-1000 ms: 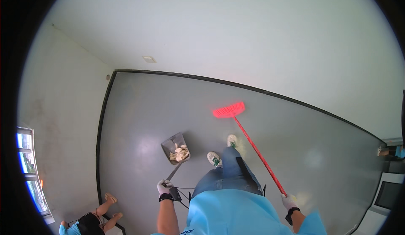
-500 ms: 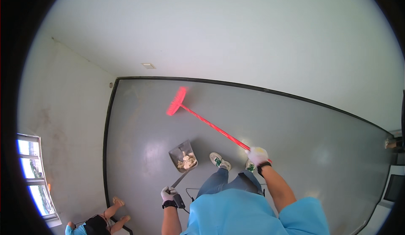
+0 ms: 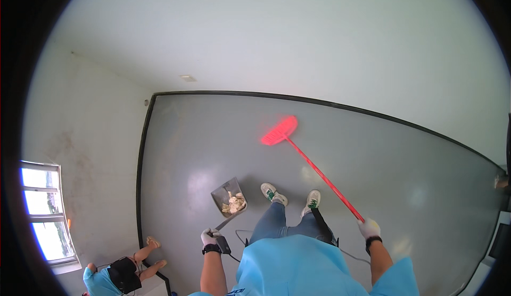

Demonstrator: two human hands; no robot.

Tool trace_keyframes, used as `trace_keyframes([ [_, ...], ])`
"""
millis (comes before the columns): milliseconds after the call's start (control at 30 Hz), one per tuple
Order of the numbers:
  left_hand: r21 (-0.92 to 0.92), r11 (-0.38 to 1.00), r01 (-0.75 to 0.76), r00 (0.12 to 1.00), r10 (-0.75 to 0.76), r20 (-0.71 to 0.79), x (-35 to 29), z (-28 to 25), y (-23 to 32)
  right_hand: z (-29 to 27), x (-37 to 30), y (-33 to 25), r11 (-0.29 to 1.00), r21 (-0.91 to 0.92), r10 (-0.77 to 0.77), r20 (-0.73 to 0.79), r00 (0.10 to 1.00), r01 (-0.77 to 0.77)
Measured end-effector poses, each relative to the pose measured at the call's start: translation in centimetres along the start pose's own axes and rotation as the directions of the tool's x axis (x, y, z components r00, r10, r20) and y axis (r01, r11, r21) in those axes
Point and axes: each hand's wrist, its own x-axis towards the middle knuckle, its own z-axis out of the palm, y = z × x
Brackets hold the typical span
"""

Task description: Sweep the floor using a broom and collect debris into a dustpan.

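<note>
My right hand point(image 3: 369, 228), in a white glove, is closed round the end of the red handle of a broom point(image 3: 326, 178). The broom's pinkish-red head point(image 3: 280, 131) is out ahead of my feet, blurred by motion; whether its bristles touch the floor I cannot tell. In a white glove too, my left hand point(image 3: 211, 237) grips the dark handle of a grey dustpan point(image 3: 217, 195). Crumpled whitish scraps point(image 3: 233, 203) lie inside the pan, which is left of my feet.
Grey floor point(image 3: 175, 136) meets pale walls along a black skirting point(image 3: 250, 95). At the lower left a person point(image 3: 120, 274) in a blue top is near a window point(image 3: 49, 216). A dark-fronted white unit point(image 3: 497, 240) stands at the right edge. A cable point(image 3: 354, 257) hangs beside me.
The broom has swung to the right, its head now further from the left wall. My right hand has moved right and back with it. The dustpan stays nearly in place.
</note>
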Motion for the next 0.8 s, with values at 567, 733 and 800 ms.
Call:
trace_keyframes([
  [567, 0.332, 0.943, 0.013, 0.977, -0.083, 0.199, 3.0, -13.3, 4.9, 25.9, -14.2, 4.4, 0.877, 0.481, 0.117, -0.189, 0.975, -0.012],
  [733, 0.53, 0.848, -0.007, 0.937, -0.18, 0.299, 2.6, -20.7, 4.6, 30.1, -15.4, 4.9, 0.73, 0.664, 0.026, -0.263, 0.964, 0.161],
  [800, 0.595, 0.804, -0.009, 0.935, -0.204, 0.289, 2.5, -24.8, 4.7, 30.4, -21.0, 6.5, 0.66, 0.74, -0.015, -0.161, 0.987, 0.131],
])
